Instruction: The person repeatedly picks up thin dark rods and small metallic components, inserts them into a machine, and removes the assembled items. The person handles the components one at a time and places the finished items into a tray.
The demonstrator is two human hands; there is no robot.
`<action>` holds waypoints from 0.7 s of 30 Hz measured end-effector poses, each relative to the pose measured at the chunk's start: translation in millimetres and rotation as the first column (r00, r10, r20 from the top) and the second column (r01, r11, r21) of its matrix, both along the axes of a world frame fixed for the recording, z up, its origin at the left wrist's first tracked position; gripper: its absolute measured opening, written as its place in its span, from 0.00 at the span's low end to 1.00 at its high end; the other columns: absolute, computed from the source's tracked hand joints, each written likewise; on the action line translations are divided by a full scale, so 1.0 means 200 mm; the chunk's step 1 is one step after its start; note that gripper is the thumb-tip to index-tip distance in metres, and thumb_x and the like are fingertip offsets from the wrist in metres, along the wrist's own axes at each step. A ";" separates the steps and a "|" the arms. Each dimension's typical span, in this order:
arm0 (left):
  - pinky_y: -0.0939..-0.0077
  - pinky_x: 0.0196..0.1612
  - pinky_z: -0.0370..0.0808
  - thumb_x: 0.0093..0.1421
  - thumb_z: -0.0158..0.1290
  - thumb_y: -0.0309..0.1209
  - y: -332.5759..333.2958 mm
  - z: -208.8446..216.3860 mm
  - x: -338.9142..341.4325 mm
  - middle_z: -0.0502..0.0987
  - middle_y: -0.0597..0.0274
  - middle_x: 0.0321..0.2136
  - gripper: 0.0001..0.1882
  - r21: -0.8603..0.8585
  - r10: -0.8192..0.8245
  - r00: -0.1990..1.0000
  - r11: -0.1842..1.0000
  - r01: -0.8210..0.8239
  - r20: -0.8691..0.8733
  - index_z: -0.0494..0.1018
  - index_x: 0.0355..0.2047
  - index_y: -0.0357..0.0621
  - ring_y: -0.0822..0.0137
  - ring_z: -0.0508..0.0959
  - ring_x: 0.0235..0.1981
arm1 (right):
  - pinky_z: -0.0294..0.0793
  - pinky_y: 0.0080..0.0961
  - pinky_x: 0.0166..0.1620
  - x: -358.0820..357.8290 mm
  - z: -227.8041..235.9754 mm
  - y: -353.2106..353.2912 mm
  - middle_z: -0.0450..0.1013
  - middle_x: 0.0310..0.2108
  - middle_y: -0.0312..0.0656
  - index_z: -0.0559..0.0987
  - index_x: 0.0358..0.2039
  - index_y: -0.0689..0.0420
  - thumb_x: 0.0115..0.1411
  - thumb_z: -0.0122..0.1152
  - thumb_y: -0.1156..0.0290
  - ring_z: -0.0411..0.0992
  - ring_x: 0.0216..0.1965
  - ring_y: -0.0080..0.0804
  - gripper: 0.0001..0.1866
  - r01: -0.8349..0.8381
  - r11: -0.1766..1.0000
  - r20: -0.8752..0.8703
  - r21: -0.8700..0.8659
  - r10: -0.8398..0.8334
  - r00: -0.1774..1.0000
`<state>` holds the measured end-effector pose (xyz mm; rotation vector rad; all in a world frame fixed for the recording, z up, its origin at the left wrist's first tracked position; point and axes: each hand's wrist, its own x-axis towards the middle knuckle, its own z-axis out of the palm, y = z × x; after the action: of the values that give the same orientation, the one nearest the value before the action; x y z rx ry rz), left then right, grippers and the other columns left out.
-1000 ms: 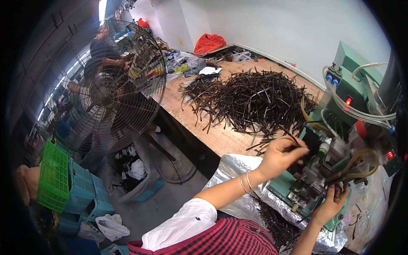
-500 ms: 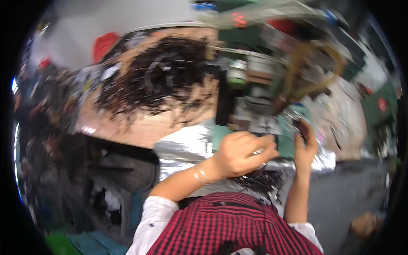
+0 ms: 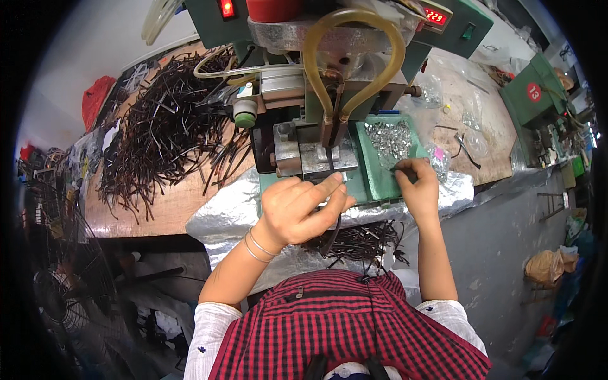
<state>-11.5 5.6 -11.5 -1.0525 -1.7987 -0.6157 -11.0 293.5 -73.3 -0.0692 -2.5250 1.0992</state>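
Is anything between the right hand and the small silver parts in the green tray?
Nothing visible blocks it. The right hand already rests at the near edge of the green tray, fingertips beside the pile of small silver parts, which lies open just beyond them.

machine (image 3: 329,38) top cut off, left hand (image 3: 297,212) hiding its grasp

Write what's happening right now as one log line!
left hand: holds dark cord piece at green press machine | right hand: picking in tray of small metal parts | cord pile: on bench
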 end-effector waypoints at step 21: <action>0.79 0.43 0.77 0.70 0.55 0.23 -0.70 -0.10 0.01 0.83 0.61 0.40 0.08 0.480 0.121 0.687 0.630 -0.611 0.716 0.81 0.45 0.35 0.71 0.81 0.39 | 0.71 0.44 0.46 -0.08 -0.02 -0.19 0.77 0.37 0.43 0.81 0.34 0.56 0.57 0.67 0.73 0.74 0.44 0.49 0.05 0.056 0.910 -0.081 0.410 -0.025 0.996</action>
<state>-9.5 -134.3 -30.8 0.1415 -1.9806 -1.3449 -26.1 255.5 -77.5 0.0343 -2.6166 0.5214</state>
